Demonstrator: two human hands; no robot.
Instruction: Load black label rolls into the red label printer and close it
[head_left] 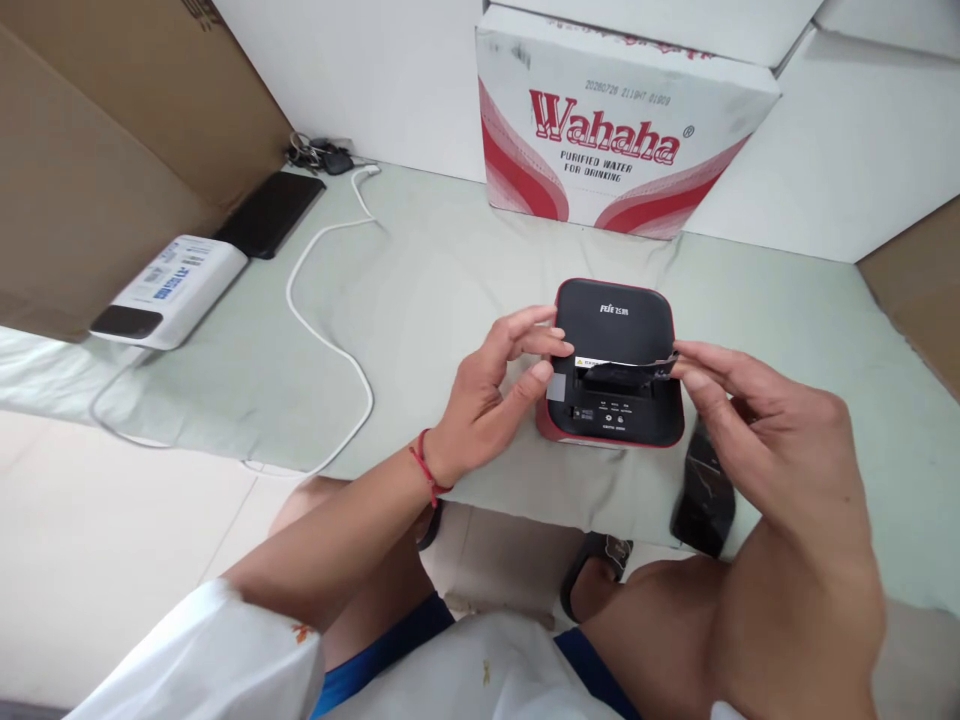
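A small black and red printer point(616, 320) with buttons and a slot sits on the cloth-covered surface before me. My left hand point(499, 385) is at its left side, fingers apart, with fingertips at the casing. On the right, my right hand point(750, 410) pinches one end of a thin dark strip point(626, 374) that stands up along the slot. Whether the strip is film or part of the printer I cannot tell. Below my right hand lies a shiny black object point(703, 500), partly hidden.
A Wahaha water carton point(622, 130) stands behind the printer. To the left are a white power bank point(169, 290), a dark phone-like slab point(274, 212), keys point(321, 153) and a white cable point(300, 275). Brown cardboard point(120, 130) walls the left side.
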